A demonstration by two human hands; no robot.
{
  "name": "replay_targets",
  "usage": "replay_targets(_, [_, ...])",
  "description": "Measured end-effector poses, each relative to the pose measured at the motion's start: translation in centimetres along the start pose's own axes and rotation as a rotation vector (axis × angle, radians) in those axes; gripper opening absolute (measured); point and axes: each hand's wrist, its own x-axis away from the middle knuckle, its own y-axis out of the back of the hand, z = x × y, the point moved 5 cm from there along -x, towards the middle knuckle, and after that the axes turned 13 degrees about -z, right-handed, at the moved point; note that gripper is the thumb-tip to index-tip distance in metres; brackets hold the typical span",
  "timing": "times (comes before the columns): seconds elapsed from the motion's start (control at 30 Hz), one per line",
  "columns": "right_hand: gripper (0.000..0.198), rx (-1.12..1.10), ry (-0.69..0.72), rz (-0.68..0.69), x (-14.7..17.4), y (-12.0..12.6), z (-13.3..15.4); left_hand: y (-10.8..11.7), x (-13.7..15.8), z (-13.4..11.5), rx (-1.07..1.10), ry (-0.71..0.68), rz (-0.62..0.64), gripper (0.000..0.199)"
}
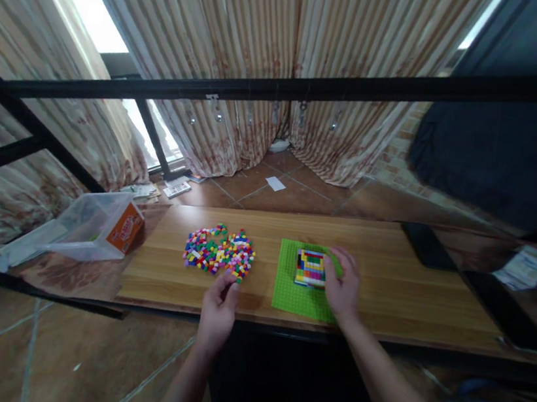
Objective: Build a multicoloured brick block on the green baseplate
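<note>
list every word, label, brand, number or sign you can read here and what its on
Nothing can be read for certain.
Orange label on the clear plastic bin: pale lettering, too blurred to read.
White packet at the right: faint print, too blurred.
Printed booklet on the floor: marks too small.
Loose bricks and green baseplate: no legible lettering.

A long, narrow tabletop of light brown wood grain (255, 299) runs from side to side. Left of its middle lies a loose pile of small plastic bricks in many bright colours (220, 250). Right of the middle, well apart from the pile, a lime-green studded baseplate (285, 289) lies flat. At the far right corner is a flat, dark rectangular slab (428, 246).
</note>
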Motion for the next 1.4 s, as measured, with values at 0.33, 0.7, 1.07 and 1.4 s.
replay_targets(0.33, [0.02, -0.251, -0.444, 0.454, 8.7, 2.1, 7.6, -6.3, 8.0, -0.9, 0.113, 0.185, 0.289, 0.023])
replay_targets(0.7, [0.024, -0.363, -0.757, 0.379, 8.5, 2.8, 5.5, -7.6, 8.4, -0.7, 0.127, 0.292, 0.334, 0.021])
replay_targets(1.07, [0.034, -0.422, -0.899, 0.539, 8.4, 2.7, 5.6, -7.3, 8.2, -1.8, 0.063, 0.094, 0.569, 0.011])
replay_targets(1.4, [0.035, -0.252, -0.737, 0.248, 3.6, 3.8, 1.7, -6.1, 6.0, 0.2, 0.01, 0.092, 0.335, 0.019])
